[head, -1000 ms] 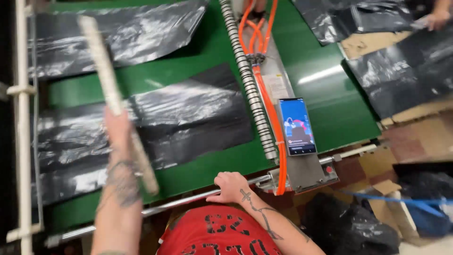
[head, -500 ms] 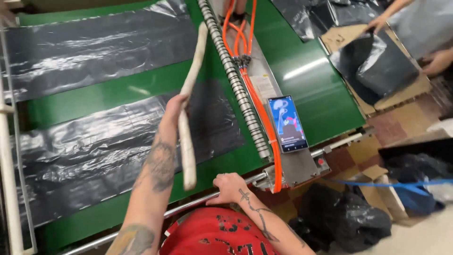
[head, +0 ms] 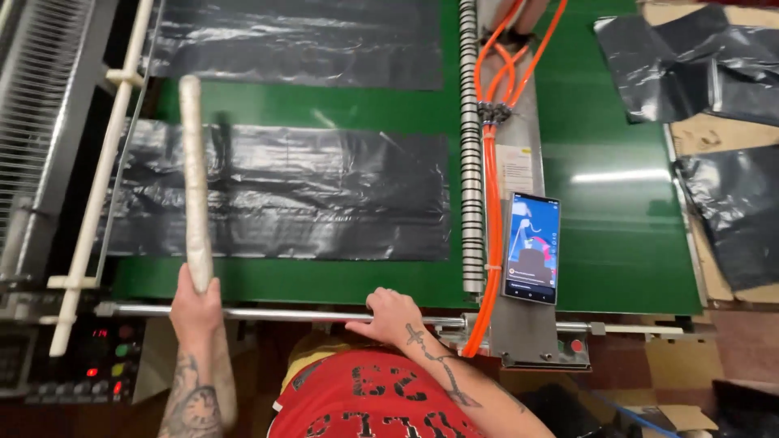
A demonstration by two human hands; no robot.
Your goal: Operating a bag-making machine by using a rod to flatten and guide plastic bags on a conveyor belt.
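Observation:
My left hand grips the near end of a long whitish stick, which points away from me over the left end of a black plastic bag. That bag lies flat on the green conveyor belt. A second black bag lies farther up the belt. My right hand rests on the metal rail at the belt's near edge, fingers curled over it. A phone with a lit screen stands on a metal bracket just right of that hand.
Orange hoses and a ribbed roller run along the belt's middle divider. A control panel with lit buttons sits at lower left. Loose black bags lie on cardboard at right. A white bar frame borders the left.
My left arm has swung the stick leftward and lowered it over the near bag's left end. The view has shifted. My right hand has stayed on the rail.

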